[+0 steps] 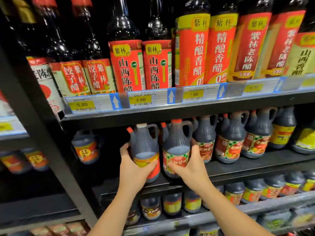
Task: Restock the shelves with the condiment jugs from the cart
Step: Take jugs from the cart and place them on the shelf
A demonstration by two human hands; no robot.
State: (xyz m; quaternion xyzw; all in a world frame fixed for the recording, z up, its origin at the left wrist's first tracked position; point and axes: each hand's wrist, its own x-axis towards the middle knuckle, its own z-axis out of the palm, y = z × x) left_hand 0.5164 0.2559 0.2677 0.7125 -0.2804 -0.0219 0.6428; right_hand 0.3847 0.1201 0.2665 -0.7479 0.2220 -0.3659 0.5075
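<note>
1. Jugs [228, 143] of dark sauce stand in a row along the middle shelf [255, 161], the widest thing I see.
2. Tall bottles [190, 48] fill the upper shelf [170, 114].
3. Left jug [144, 142], orange label, is at the middle shelf's front edge, just beside the right jug [177, 140].
4. Left hand [134, 167] wraps its fingers round the left jug's lower body; right hand [190, 166] grips the right jug likewise.
5. Price tags [140, 99] line the upper shelf's edge.
</note>
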